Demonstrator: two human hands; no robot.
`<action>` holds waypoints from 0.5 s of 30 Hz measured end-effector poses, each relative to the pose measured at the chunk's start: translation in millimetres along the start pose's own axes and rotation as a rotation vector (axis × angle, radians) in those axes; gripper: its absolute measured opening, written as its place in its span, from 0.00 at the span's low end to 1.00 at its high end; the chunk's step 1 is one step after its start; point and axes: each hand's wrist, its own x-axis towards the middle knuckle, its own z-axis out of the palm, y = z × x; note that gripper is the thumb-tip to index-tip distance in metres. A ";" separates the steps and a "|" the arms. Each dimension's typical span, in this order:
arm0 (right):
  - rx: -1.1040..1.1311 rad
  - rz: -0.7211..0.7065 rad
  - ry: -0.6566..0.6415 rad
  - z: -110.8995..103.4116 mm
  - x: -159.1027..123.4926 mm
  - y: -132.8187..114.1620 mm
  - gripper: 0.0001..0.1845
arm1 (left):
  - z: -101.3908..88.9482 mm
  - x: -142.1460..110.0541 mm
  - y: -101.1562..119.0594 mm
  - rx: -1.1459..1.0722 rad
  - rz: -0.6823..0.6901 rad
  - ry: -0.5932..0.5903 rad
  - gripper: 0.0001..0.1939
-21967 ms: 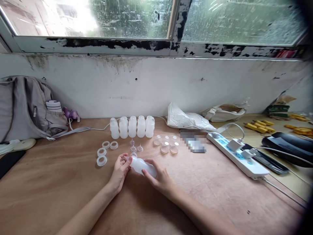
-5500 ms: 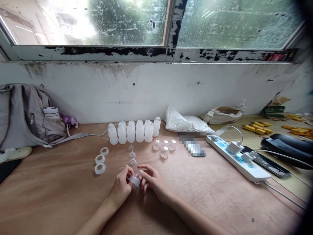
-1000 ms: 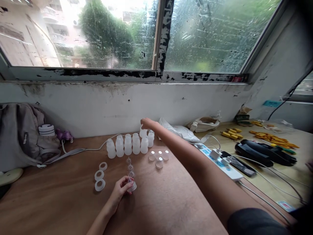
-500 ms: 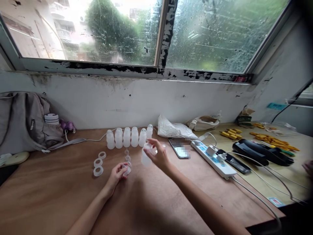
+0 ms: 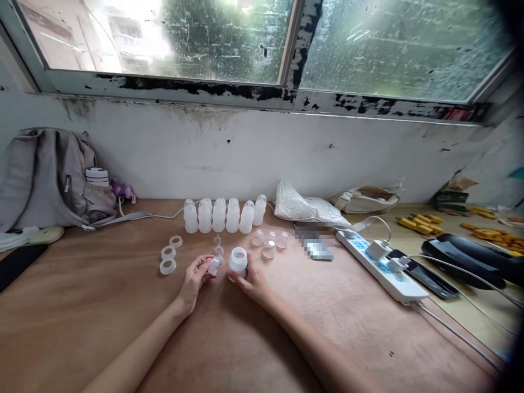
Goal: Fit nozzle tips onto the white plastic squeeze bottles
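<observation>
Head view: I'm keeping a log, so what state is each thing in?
Left hand, gripping a ring
Right hand, wrapped around a bottle
Held ring, tilted, off that bottle
Held bottle, open-topped
Back bottles, standing upright
Loose rings, lying flat
Clear caps, set down
Power strip, adapters plugged in
Phone, lying flat, screen blurred
Backpack, upright

Window point(image 5: 221, 41) at 12 o'clock, daylight brightest toward 11; frame point(image 5: 229, 93) paint peeling. Stained white wall point(image 5: 176, 147) beneath. Wooden tabletop point(image 5: 98, 311) toward 6.
</observation>
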 end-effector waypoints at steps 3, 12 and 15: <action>0.003 -0.008 -0.078 11.3 -6.7 4.0 0.23 | 2.4 -0.6 -1.8 -0.074 -0.006 -0.001 0.14; -0.110 -0.034 0.032 -4.6 -9.3 -12.5 0.22 | 0.1 3.9 -5.3 -0.187 -0.021 0.065 0.14; -0.116 -0.019 0.078 -12.3 -7.9 -11.2 0.24 | -2.0 5.5 -5.3 -0.221 -0.055 0.065 0.15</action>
